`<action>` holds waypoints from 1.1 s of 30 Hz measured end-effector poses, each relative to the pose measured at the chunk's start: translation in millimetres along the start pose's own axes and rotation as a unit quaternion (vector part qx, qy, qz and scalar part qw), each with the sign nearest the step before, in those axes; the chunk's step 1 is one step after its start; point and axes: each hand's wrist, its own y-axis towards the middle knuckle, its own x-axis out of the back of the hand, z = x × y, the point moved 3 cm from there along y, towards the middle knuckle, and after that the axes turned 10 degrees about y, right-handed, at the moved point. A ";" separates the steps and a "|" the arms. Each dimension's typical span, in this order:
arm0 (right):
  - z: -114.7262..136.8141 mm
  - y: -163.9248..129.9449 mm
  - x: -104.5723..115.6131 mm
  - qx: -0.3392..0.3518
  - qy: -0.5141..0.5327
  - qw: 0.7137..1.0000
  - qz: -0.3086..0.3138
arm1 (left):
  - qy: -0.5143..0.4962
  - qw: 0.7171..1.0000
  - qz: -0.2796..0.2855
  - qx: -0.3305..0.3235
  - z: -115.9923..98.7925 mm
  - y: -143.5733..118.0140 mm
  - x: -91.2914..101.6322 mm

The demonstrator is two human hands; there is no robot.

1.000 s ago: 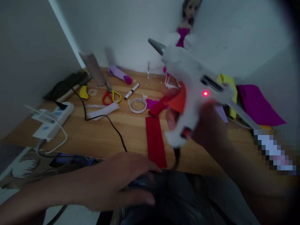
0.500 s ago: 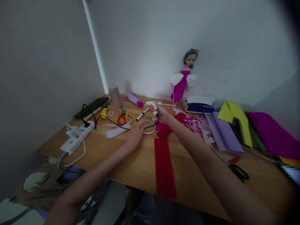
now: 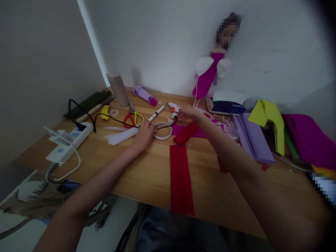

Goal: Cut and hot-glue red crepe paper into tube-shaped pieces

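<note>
My right hand (image 3: 187, 114) is closed round the handle of a small white hot glue gun (image 3: 175, 108) with an orange trigger, low over the table. My left hand (image 3: 145, 135) rests on the tabletop, fingers curled on the gun's black cord (image 3: 115, 118), which passes under them. Against its fingertips lies a roll of tape (image 3: 162, 137). A white marker (image 3: 156, 113) lies just beyond, between the hands. White paper strips (image 3: 120, 135) sit left of my left hand. Below my right wrist are a folded red crepe piece (image 3: 183, 134) and a flat red strip (image 3: 181, 178).
Red-and-yellow-handled pliers (image 3: 134, 119), a yellow cutter (image 3: 105, 112) and a grey cylinder (image 3: 118, 90) stand or lie left. A power strip (image 3: 69, 143) sits at the left edge. A doll (image 3: 211, 73) leans on the wall; an iron (image 3: 227, 107) and coloured paper (image 3: 254, 140) lie right.
The view has shifted, so the doll appears higher. My right hand has turned the glue gun, its nozzle now near the marker's end. My left hand stays by the tape roll.
</note>
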 end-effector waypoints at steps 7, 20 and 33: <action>2.9 -114.5 49.5 0.191 -0.325 0.926 0.036 | -0.121 0.991 0.017 -0.048 -49.4 -45.7 49.5; -53.5 -152.0 44.7 0.205 -0.390 0.886 0.145 | -0.132 0.957 0.158 -0.204 -90.9 -105.4 38.1; -66.4 -238.1 89.0 0.110 -0.299 0.944 0.085 | -0.269 0.877 0.251 -0.308 -106.8 -55.6 31.7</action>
